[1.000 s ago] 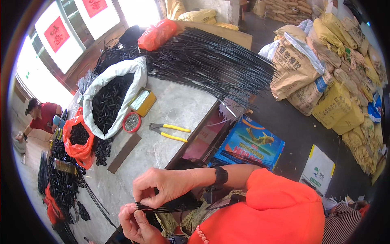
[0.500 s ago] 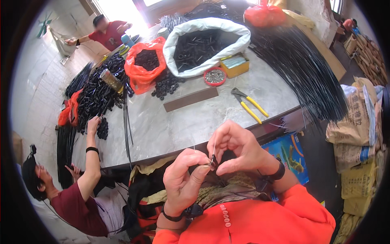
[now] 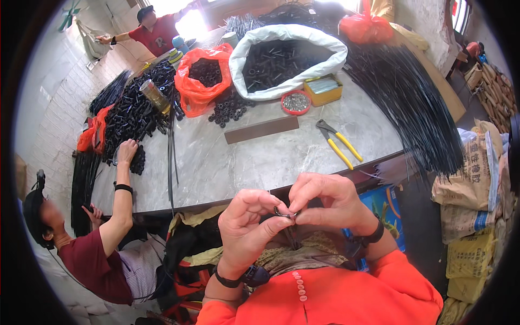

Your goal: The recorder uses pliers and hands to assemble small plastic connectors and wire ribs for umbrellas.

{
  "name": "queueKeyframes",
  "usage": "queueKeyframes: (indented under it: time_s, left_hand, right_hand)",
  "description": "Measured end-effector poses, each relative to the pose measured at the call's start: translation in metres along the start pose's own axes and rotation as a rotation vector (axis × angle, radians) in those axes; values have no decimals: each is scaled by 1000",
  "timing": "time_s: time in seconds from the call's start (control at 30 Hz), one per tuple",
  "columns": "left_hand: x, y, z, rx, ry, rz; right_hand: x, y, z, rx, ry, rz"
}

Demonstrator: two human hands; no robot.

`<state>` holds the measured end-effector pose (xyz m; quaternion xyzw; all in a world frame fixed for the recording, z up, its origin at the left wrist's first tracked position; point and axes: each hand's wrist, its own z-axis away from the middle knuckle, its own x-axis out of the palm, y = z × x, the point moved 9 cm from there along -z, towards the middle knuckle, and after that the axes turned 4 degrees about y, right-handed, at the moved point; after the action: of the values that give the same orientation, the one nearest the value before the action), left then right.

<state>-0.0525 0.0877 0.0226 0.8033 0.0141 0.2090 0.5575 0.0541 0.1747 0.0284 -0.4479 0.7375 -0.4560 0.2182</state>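
two hands, both yours, meet just off the near edge of the desk [image 3: 260, 168]. your left hand [image 3: 246, 226] grasps a small black piece [image 3: 283, 213] between thumb and fingers; your right hand [image 3: 337, 207] pinches the piece's other end, fingers almost touching the left thumb. exact shape of piece: too small to tell. on the desk beyond: yellow-handled pliers [image 3: 340, 145], lying with handles spread, right of a flat brown bar [image 3: 262, 130].

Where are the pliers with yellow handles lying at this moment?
In the head view, the pliers lie right of centre on the grey table, between the yellow box and the right hand, to the right of the brown bar.
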Motion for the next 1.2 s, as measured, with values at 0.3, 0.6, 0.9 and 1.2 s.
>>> queueKeyframes:
  time_s: [0.3,0.6,0.9,1.2]
  left_hand:
    - [-14,-8,-5,-16,106,-26]
    - [-28,-20,-21,-4,87,-15]
    - [-53,-36,-33,-25,54,197]
    - [-65,-42,-41,-92,217,124]
  right_hand:
    - [1,-3,-13,-42,-6,116]
    - [-3,11,-53,-24,-151,241]
    - [-65,83,-124,353,-40,418]
    - [-154,159,-193,128,70,1085]
